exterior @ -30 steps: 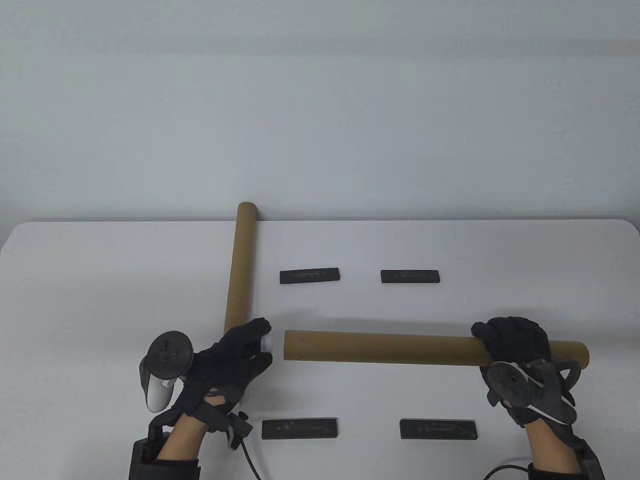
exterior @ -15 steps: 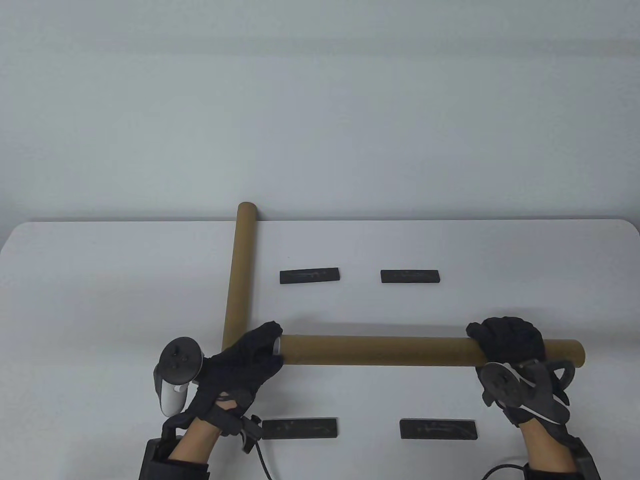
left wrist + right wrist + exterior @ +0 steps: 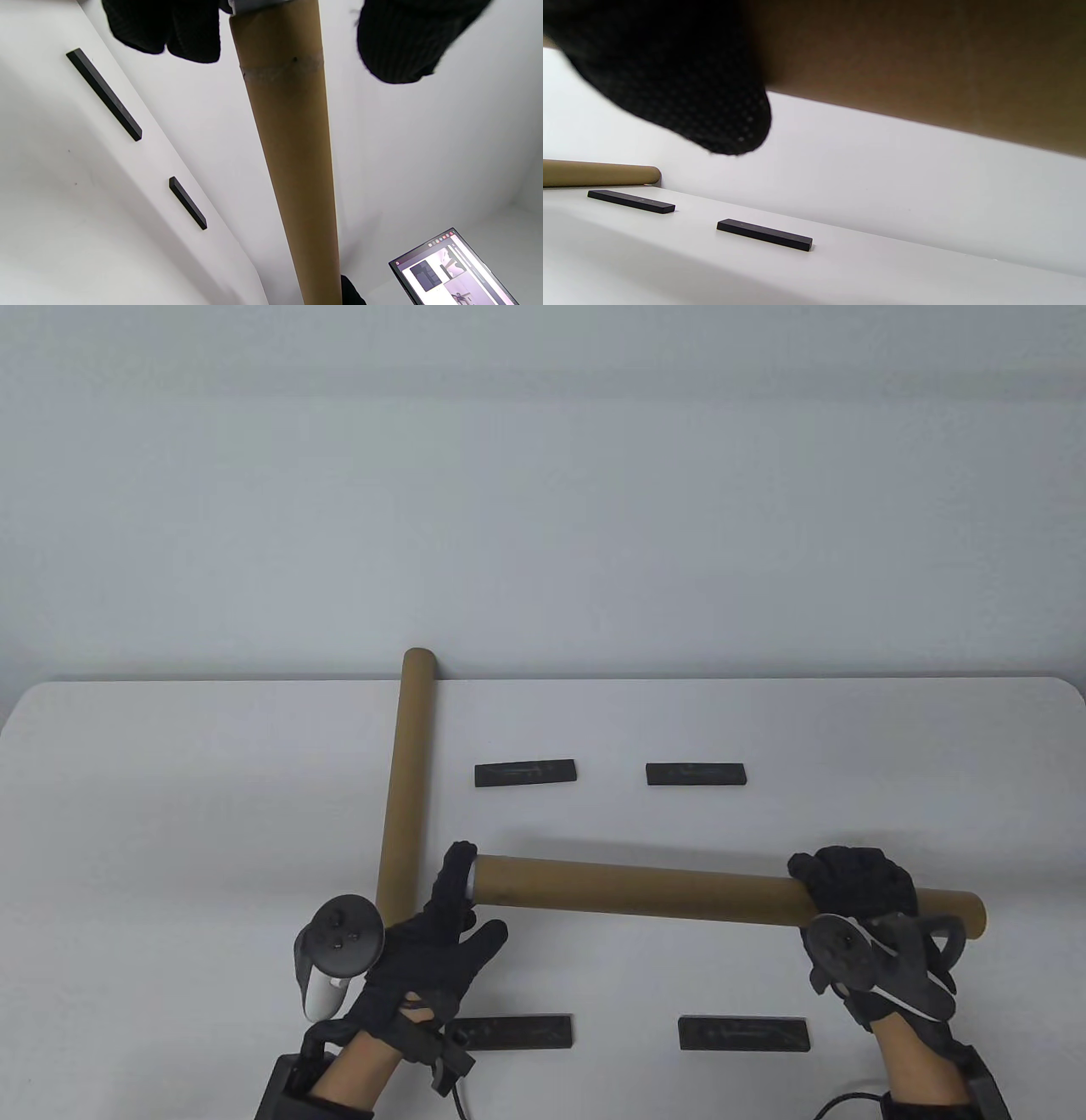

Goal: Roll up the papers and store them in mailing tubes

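Note:
A long brown mailing tube is held just above the white table, its left end slightly farther from me. My right hand grips it near its right end; in the right wrist view a gloved finger wraps the tube. My left hand presses a white cap against the tube's left end, fingers stretched, thumb spread. In the left wrist view the fingers and thumb stand either side of the tube. A second tube lies on the table.
The second tube's far end pokes over the table's back edge; it also shows in the right wrist view. Two black bars lie mid-table, two more near the front. A screen shows beyond the table.
My left hand carried the white cap right to the tube's left end and now presses it there with straightened fingers. The tube shifted slightly left and tilted.

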The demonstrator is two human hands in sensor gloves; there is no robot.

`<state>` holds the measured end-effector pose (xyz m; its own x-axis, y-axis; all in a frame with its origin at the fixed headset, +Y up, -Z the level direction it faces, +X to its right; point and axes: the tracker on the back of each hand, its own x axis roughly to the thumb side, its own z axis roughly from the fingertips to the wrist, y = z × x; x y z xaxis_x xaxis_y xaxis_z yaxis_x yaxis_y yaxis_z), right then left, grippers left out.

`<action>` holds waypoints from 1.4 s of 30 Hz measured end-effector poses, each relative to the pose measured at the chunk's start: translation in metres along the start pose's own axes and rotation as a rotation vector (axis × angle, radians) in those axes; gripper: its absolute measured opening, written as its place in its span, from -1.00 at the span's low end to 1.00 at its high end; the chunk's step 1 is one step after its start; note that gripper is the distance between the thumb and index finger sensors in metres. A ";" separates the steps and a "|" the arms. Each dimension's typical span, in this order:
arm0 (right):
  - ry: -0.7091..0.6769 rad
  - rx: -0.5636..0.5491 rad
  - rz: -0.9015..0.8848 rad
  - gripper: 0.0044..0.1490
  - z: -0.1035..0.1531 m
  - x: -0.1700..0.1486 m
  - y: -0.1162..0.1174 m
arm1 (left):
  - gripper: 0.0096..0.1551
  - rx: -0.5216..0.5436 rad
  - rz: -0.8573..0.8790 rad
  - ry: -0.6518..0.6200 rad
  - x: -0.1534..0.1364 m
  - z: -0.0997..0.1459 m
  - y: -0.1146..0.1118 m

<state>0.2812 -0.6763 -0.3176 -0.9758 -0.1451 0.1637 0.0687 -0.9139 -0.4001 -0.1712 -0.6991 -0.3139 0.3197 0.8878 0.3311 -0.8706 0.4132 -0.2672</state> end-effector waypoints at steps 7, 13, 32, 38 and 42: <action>-0.002 0.020 0.004 -0.14 -0.001 0.001 0.003 | 0.30 -0.049 -0.063 0.010 0.001 0.000 -0.006; 0.011 0.060 -0.001 -0.14 -0.003 -0.004 0.002 | 0.21 0.025 -0.291 0.032 0.007 -0.001 0.006; 0.569 0.651 -0.560 0.04 -0.033 -0.072 0.065 | 0.20 0.011 -0.959 0.225 -0.003 0.001 0.029; 0.742 0.772 -0.525 0.10 -0.053 -0.083 0.091 | 0.18 -0.005 -0.962 0.233 -0.006 0.001 0.029; 0.802 0.845 -0.414 0.10 -0.063 -0.085 0.106 | 0.18 -0.007 -0.967 0.232 -0.006 0.000 0.029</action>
<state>0.3586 -0.7372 -0.4304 -0.7870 0.2144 -0.5785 -0.4535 -0.8368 0.3068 -0.1982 -0.6927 -0.3231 0.9568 0.1854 0.2240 -0.1943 0.9808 0.0183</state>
